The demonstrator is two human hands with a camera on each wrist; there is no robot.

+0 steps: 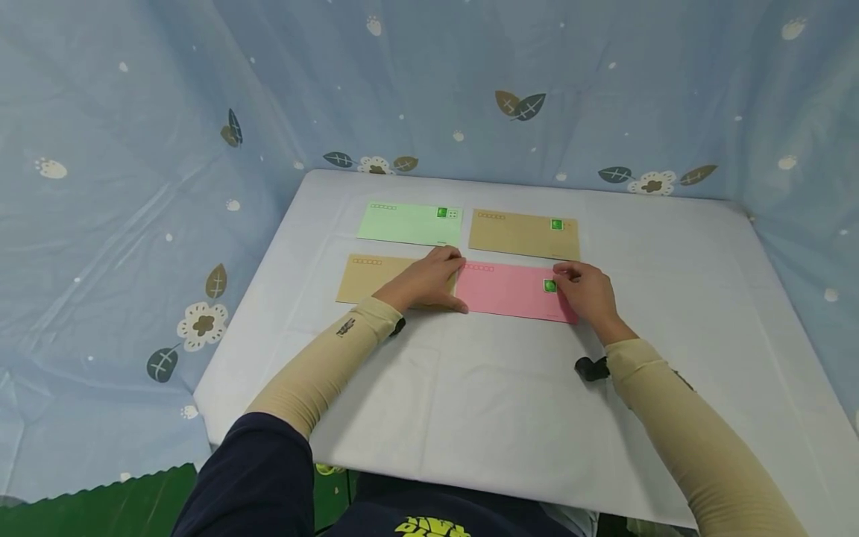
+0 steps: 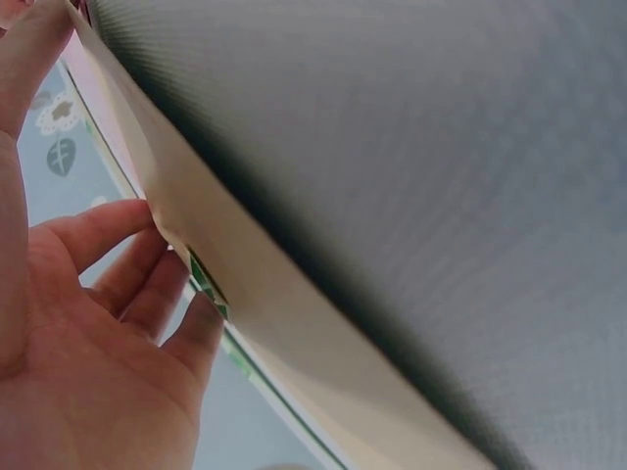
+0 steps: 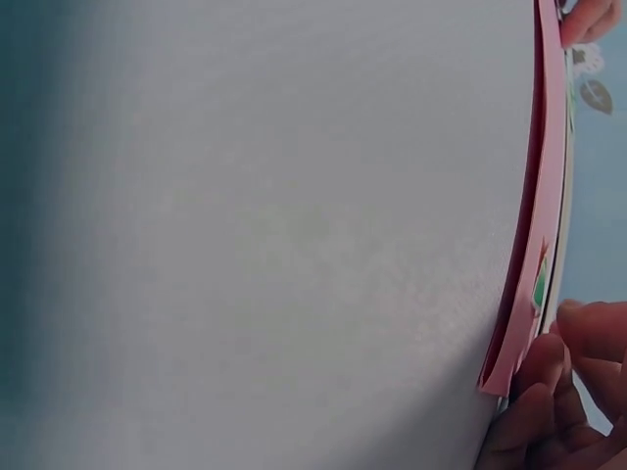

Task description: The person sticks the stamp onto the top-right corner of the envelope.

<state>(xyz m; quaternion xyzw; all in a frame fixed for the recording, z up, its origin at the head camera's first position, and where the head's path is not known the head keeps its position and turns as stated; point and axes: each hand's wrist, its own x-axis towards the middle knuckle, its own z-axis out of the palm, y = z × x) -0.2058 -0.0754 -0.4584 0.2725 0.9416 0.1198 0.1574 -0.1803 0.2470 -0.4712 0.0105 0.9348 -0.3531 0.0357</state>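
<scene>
In the head view a pink envelope point(image 1: 510, 291) lies flat with a green stamp point(image 1: 550, 286) near its right end. My right hand point(image 1: 589, 292) is over that end, fingers curled, thumb and forefinger pinching at the stamp's right edge. My left hand point(image 1: 429, 280) rests across the right part of a tan envelope point(image 1: 362, 277), fingers spread, fingertips and thumb at the pink envelope's left edge. Seen from the left wrist, the tan envelope's edge point(image 2: 265, 284) runs beside the fingers, a bit of green showing there. From the right wrist, the pink envelope's edge point(image 3: 534, 215) shows.
Behind these lie a light green envelope point(image 1: 409, 224) and a second tan envelope point(image 1: 523, 235), each with a green stamp at the upper right. All rest on a white-covered table point(image 1: 496, 410). A blue patterned curtain point(image 1: 456, 89) hangs around its back and sides.
</scene>
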